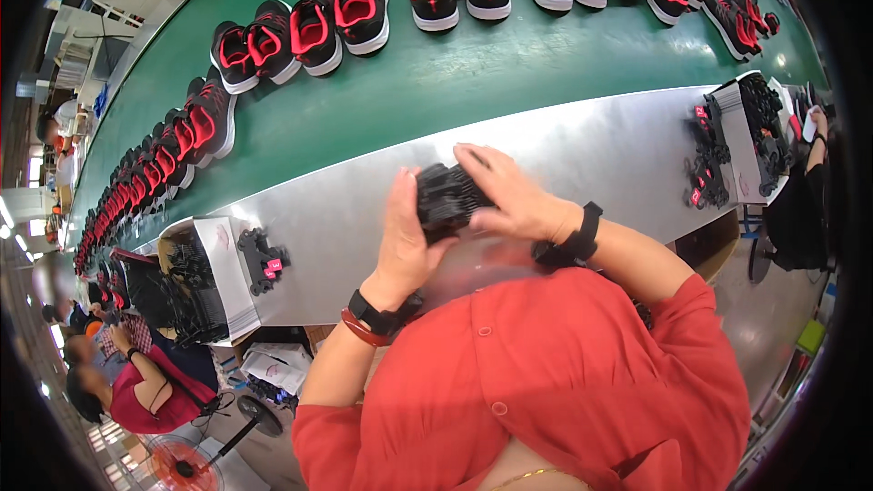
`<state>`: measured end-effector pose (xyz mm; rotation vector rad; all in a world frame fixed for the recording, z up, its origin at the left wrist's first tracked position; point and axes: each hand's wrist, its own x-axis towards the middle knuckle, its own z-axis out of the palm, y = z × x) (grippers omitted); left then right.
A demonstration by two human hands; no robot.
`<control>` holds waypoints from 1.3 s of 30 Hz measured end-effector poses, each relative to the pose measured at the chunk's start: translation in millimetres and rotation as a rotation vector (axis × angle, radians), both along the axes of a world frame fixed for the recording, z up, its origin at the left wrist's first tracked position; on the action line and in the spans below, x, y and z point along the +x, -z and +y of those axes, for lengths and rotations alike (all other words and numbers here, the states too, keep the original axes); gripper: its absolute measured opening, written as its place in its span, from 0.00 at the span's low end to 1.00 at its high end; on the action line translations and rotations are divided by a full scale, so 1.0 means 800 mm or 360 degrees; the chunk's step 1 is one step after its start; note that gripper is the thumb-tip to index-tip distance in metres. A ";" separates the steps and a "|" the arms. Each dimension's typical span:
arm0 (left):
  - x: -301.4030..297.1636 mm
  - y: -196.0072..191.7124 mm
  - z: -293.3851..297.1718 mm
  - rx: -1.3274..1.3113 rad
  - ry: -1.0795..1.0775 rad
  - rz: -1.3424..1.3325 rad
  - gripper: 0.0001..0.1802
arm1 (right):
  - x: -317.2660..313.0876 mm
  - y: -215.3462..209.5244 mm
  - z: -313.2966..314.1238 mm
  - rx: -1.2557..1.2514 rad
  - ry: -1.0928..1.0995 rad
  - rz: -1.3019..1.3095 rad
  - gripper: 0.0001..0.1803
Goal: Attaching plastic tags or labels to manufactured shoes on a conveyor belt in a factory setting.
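1. The left hand [405, 232] and the right hand [509, 193] grasp a stack of black pieces [446, 200] between them, above the middle of the metal table [564, 145]; neither hand is released.
2. Slipping looks like the likeliest trouble: if the 2 hands press unevenly, loose pieces could fan out and drop.
3. A dropped piece might slide over the near edge, since the metal appears smooth and slick.
4. A wide sweep of the left arm could knock the pink-tagged bundle [259, 255] beside the left carton [238, 277], mixing it with strays.
5. The stack is blocky and dark, with thin ridges like a comb along its right side; blur hides each piece's exact shape and material.
6. The table is brushed-looking grey metal with bright glare; the cartons have pale, flat, stiff walls, the right carton [735, 141] packed with tangled black pieces.
7. Beyond, on the far side, black shoes [361, 7] with red linings and thick white soles stand on a glossy green surface [364, 95].
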<state>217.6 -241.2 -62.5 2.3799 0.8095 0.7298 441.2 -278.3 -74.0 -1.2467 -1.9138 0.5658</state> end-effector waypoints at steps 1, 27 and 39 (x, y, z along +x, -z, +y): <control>0.005 -0.001 -0.002 0.0129 0.0036 0.0004 0.67 | -0.001 -0.006 -0.004 0.0020 -0.0015 -0.0176 0.52; 0.006 -0.051 -0.022 -0.1765 0.0078 -0.0984 0.40 | -0.009 -0.164 0.010 0.0049 -0.0653 -0.0271 0.19; 0.015 -0.057 -0.067 -0.2611 0.0214 -0.0529 0.50 | 0.016 -0.133 -0.059 -0.0792 -0.0668 -0.0142 0.11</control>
